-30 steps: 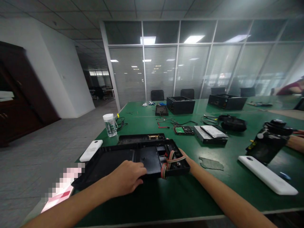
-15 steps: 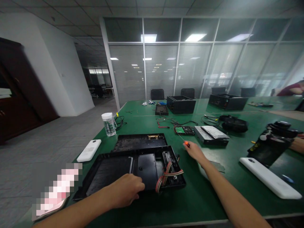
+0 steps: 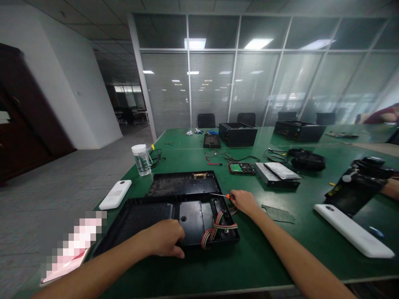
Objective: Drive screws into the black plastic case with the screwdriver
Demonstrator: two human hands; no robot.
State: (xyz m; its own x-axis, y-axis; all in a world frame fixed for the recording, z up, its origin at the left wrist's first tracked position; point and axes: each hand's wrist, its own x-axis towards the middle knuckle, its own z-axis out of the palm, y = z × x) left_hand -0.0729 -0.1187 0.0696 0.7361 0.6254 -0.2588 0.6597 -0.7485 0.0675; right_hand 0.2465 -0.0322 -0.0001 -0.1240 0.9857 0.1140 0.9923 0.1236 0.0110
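A black plastic case shell (image 3: 149, 216) lies open on the green table (image 3: 255, 253) in front of me. My left hand (image 3: 165, 238) is closed on its near edge. A striped ribbon cable (image 3: 218, 224) loops over the shell's right end. My right hand (image 3: 245, 201) is closed on a small screwdriver (image 3: 221, 195) with an orange handle; its thin shaft points left over the shell's far right corner. A second black panel (image 3: 183, 183) lies just behind the shell.
A white cover (image 3: 116, 194) and a clear lidded jar (image 3: 141, 160) stand to the left. A long white cover (image 3: 353, 230) and a black device (image 3: 355, 187) lie at right, beside another person's arm (image 3: 389, 187). Drives, cables and black boxes (image 3: 238, 135) sit further back.
My right hand left the shell's right end, reached out to the table, and came back holding the small screwdriver. The left hand stayed on the shell's near edge.
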